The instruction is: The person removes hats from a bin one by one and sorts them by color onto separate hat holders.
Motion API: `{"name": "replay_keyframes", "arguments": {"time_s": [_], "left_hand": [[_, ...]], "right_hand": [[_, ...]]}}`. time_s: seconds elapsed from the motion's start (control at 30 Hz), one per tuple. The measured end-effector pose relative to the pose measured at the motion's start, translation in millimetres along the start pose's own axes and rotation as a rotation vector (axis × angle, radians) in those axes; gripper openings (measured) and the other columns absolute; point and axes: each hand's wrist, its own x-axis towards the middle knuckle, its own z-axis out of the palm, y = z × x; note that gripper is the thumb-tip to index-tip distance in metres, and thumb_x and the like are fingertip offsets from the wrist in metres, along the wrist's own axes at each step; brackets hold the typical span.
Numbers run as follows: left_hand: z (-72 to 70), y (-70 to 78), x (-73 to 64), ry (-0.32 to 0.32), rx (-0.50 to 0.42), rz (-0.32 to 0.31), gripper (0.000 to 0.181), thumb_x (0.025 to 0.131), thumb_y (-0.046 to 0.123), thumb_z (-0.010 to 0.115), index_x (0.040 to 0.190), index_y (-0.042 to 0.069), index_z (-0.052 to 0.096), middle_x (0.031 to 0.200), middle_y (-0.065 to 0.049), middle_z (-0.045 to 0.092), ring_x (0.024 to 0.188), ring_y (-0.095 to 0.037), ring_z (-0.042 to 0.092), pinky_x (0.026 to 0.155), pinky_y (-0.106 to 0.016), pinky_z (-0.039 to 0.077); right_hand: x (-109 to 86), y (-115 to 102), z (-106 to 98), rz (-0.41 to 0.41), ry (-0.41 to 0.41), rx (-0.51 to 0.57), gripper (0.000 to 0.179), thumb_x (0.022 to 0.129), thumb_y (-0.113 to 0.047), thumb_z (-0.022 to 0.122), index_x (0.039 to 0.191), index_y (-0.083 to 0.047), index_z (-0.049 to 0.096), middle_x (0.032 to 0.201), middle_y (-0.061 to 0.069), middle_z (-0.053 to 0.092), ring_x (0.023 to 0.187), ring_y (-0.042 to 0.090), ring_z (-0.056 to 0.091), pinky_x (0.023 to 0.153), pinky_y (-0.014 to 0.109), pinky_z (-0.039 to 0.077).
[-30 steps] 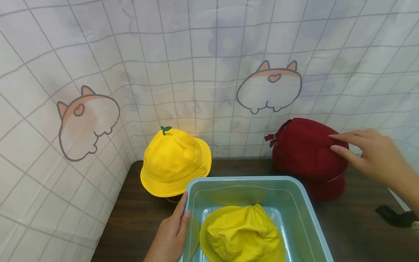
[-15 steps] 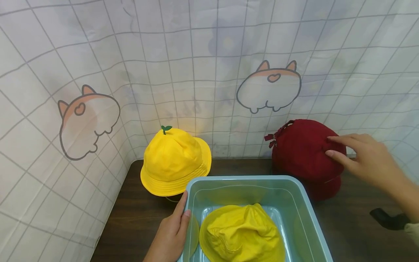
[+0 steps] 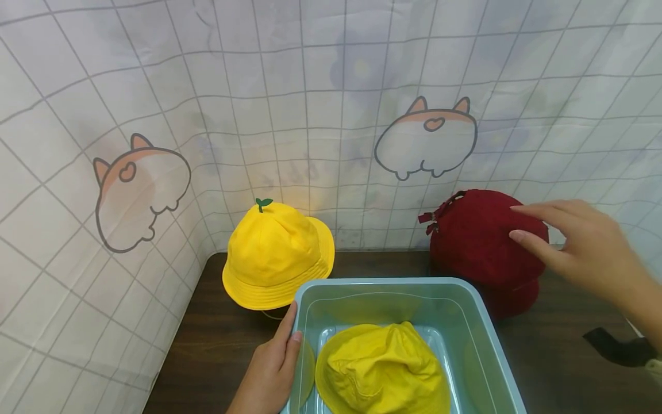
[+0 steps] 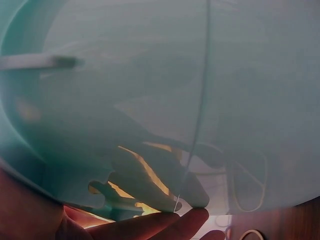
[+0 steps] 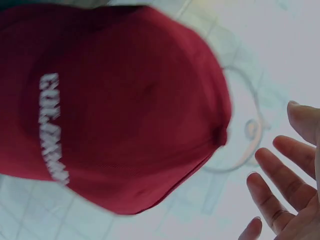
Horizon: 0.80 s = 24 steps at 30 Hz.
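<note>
A dark red cap (image 3: 481, 236) with white lettering, seen in the right wrist view, sits at the back right of the dark wooden table. My right hand (image 3: 595, 247) is beside its crown, fingers spread and holding nothing; the right wrist view shows a gap between cap (image 5: 125, 110) and fingertips. Against the outer left side of a light blue plastic bin (image 3: 383, 282) my left hand (image 3: 269, 368) rests, its fingers fairly straight. The left wrist view shows those fingertips at the bin's glossy wall (image 4: 125, 90). A crumpled yellow hat (image 3: 383, 368) lies inside the bin.
Behind the bin's left corner stands another yellow bucket hat (image 3: 274, 247), a green sprout on top. White gridded cloth (image 3: 331, 115) with cartoon drawings hangs behind and at the left. Bare wood (image 3: 207, 345) shows left of the bin. A black strap (image 3: 615, 348) is near the right wrist.
My right hand, at the cap's crown a second ago, has shifted slightly left and up, its fingers now apart. The cap's right side has moved slightly left. The left hand and bin look unchanged.
</note>
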Motion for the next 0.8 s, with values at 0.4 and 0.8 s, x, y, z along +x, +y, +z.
{"name": "replay_keyframes", "arguments": {"time_s": [0.4, 0.8], "left_hand": [[-0.8, 0.2, -0.2, -0.008, 0.015, -0.001, 0.057, 0.111, 0.032, 0.044, 0.164, 0.026, 0.025, 0.139, -0.016, 0.064, 0.098, -0.015, 0.067, 0.091, -0.046, 0.057], [0.3, -1.1, -0.8, 0.022, 0.032, 0.022, 0.057, 0.110, 0.031, 0.046, 0.163, 0.024, 0.027, 0.138, -0.015, 0.065, 0.101, -0.017, 0.068, 0.092, -0.047, 0.056]], "right_hand": [[30.2, -67.5, 3.2, -0.379, 0.076, 0.093, 0.067, 0.100, -0.067, 0.041, 0.125, -0.014, 0.072, 0.108, 0.005, 0.077, 0.093, 0.025, 0.070, 0.072, 0.049, 0.058], [15.5, -122.7, 30.3, -0.567, -0.085, 0.096, 0.050, 0.100, -0.060, 0.054, 0.134, -0.025, 0.066, 0.094, -0.014, 0.072, 0.081, 0.007, 0.060, 0.069, 0.029, 0.042]]}}
